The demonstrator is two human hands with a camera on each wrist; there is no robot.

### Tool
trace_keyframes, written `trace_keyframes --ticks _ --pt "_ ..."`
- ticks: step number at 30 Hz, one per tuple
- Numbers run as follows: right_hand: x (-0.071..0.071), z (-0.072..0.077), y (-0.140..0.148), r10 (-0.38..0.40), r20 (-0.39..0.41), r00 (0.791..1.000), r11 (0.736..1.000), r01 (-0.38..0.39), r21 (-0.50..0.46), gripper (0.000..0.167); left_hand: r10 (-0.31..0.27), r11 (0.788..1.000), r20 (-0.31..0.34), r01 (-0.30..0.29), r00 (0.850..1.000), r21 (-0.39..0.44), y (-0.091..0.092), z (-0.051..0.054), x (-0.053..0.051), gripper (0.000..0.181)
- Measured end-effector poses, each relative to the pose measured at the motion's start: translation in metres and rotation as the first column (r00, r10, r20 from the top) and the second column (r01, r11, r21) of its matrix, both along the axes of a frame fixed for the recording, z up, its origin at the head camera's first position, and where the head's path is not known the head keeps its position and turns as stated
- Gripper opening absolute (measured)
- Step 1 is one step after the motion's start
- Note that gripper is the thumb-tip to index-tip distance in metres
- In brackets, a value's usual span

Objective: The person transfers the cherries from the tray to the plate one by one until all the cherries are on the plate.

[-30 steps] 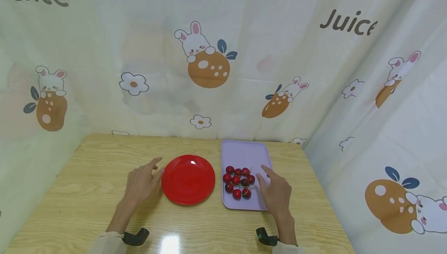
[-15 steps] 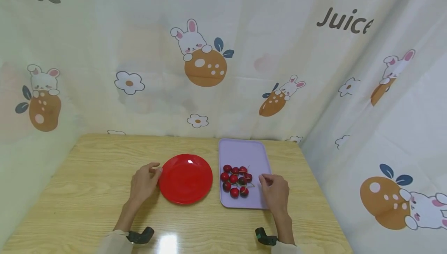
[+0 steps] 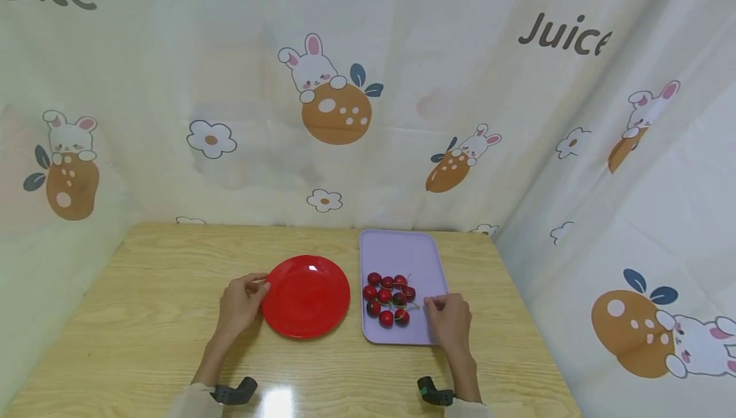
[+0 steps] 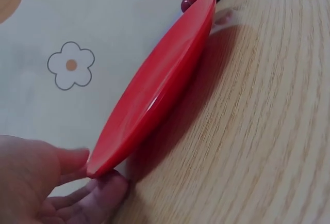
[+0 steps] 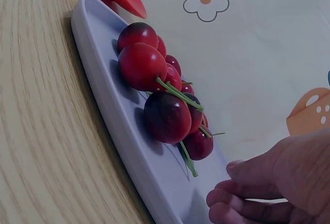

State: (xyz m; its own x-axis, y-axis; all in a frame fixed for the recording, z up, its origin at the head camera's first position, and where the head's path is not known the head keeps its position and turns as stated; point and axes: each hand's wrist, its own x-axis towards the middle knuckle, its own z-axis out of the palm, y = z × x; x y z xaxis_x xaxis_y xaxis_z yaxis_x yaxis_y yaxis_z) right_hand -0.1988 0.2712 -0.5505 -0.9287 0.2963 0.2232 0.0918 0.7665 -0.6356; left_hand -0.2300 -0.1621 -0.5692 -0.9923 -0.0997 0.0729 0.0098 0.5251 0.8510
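Note:
My left hand (image 3: 238, 306) pinches the left rim of a round, shiny red plate (image 3: 306, 296) on the table. In the left wrist view, the thumb lies over the rim of the plate (image 4: 149, 97) and fingers lie under it. My right hand (image 3: 451, 319) is over the right side of a lilac rectangular tray (image 3: 399, 248), beside several dark red cherries (image 3: 384, 295) with green stems. The right wrist view shows its loosely bent fingers (image 5: 221, 198) and thumb apart from the cherries (image 5: 167, 115), with nothing between them. Part of the tray's right edge is hidden behind this hand.
The wooden table (image 3: 172, 258) ends at the back against a printed curtain (image 3: 247, 85), which also hangs at both sides. A narrow strip of table separates the plate from the tray.
The left thumb and fingers have closed on the plate's rim. The right hand's outstretched fingers have bent in, and that hand has come slightly nearer the person. The cherries lie as before.

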Motion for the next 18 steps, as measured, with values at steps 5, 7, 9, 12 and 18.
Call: trace_keyframes --ticks 5,7,9,12,18 --pt "0.0 0.0 -0.001 -0.019 0.057 0.998 0.999 0.021 -0.034 0.017 -0.004 0.997 0.0 0.004 1.0 0.077 0.001 -0.002 0.003 0.032" --pt "-0.001 0.0 -0.002 -0.02 0.077 0.997 0.998 0.024 -0.051 0.016 -0.003 0.996 -0.003 0.003 1.0 0.093 0.001 -0.004 0.003 0.032" --pt "-0.001 0.0 -0.003 -0.016 0.095 0.995 0.997 0.023 -0.07 0.015 -0.003 0.994 -0.004 0.003 1.0 0.106 0.001 -0.006 0.003 0.031" --pt "-0.001 -0.001 -0.004 -0.011 0.112 0.994 0.996 0.02 -0.085 0.013 -0.008 0.991 -0.013 0.01 1.0 0.131 0.0 -0.009 0.003 0.031" --pt "-0.002 -0.003 -0.004 -0.019 0.111 0.994 0.996 0.028 -0.084 0.012 -0.004 0.988 -0.014 0.006 1.0 0.156 0.0 -0.013 0.003 0.031"
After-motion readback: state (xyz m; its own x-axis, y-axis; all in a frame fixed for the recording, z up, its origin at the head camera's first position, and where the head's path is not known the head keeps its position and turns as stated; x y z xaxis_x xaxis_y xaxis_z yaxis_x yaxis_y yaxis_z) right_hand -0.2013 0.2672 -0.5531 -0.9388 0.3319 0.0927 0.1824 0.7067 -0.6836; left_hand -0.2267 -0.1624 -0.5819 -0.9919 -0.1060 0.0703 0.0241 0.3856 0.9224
